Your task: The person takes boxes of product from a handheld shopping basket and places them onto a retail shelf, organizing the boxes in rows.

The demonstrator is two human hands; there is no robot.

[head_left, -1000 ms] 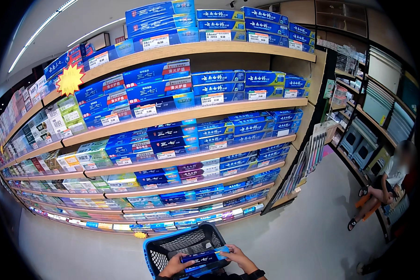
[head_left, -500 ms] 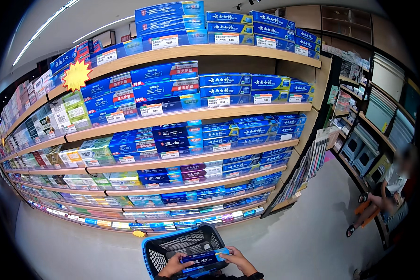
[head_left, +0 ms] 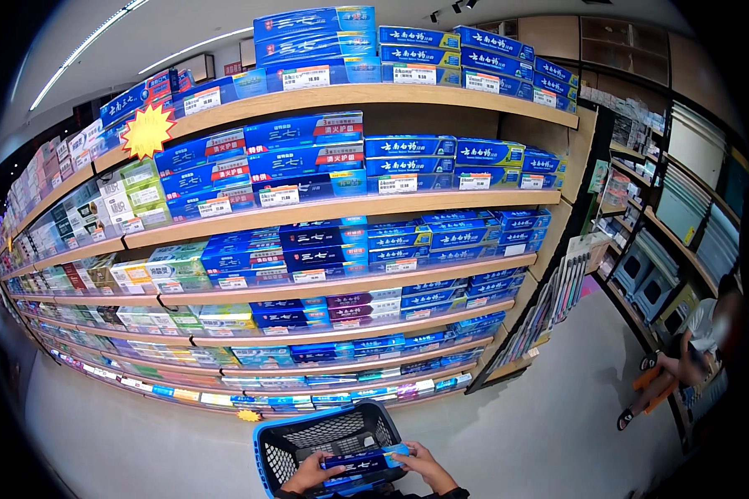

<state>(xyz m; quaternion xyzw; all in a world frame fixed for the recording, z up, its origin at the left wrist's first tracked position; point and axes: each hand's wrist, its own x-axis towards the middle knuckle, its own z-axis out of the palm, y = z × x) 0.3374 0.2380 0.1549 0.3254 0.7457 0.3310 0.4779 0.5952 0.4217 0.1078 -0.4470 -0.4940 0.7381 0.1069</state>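
Note:
A long blue toothpaste box lies level between my two hands, over the near part of a shopping basket. My left hand is closed on its left end, thumb along the front. At the other end, the lighter blue one, the fingers of my right hand grip the box. The basket is dark with a blue rim and mesh sides. Its floor shows only in part, because the box and my hands cover the near side.
Ahead stands a long wooden shelf unit stacked with toothpaste boxes, mostly blue. Toothbrush packs hang at its right end. A person sits on an orange stool at the right, beside more shelving. Grey floor lies between.
The shelves sit slightly further right and lower in the picture, as the view has shifted a little. My hands and the toothpaste box keep the same place over the basket.

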